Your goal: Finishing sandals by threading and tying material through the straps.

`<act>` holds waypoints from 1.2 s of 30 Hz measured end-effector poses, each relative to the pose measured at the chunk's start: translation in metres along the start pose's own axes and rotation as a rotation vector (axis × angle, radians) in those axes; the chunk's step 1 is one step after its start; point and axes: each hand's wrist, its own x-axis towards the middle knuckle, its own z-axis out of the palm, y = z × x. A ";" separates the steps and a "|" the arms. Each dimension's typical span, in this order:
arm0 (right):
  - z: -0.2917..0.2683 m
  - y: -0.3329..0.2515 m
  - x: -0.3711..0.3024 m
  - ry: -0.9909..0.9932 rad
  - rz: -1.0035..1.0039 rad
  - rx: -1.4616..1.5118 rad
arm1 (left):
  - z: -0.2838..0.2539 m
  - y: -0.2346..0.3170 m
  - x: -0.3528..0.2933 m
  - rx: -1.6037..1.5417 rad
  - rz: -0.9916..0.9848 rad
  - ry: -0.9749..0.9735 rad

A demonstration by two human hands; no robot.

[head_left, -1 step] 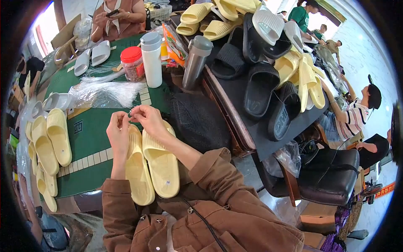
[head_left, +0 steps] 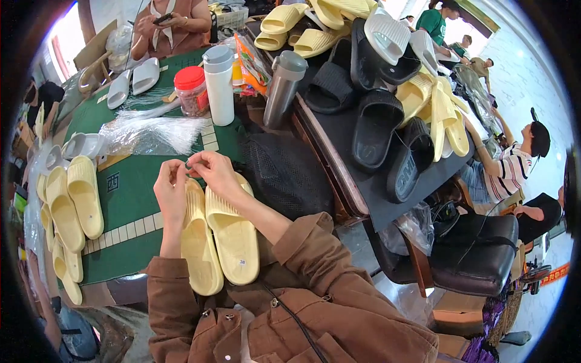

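Observation:
A pair of pale yellow slide sandals, the left slide and the right slide, lies in front of me with the toes pointing away. Over their toe ends my left hand and my right hand come together, each pinching with thumb and forefinger. Whatever sits between the fingertips is too small to make out. Just beyond the hands, a bundle of thin clear plastic strands spreads over the green table top.
More yellow slides are stacked at the left. Behind the strands stand a red-lidded jar, a white bottle and a steel flask. Black slides and others pile up on the right table. A black mesh bag lies beside my right hand.

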 end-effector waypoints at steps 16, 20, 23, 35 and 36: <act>0.002 -0.009 -0.002 0.007 -0.012 -0.026 | -0.001 -0.003 0.001 0.009 0.044 -0.017; 0.000 -0.010 -0.003 0.016 -0.044 -0.035 | 0.000 0.001 0.000 0.024 0.058 -0.093; -0.004 -0.001 -0.001 0.021 -0.107 -0.118 | 0.004 0.002 0.001 0.055 0.021 -0.076; -0.004 -0.004 -0.002 0.006 0.011 -0.073 | 0.006 0.004 -0.002 0.107 0.126 -0.035; -0.002 -0.004 -0.002 0.015 0.011 -0.076 | 0.006 0.004 -0.002 0.123 0.139 -0.022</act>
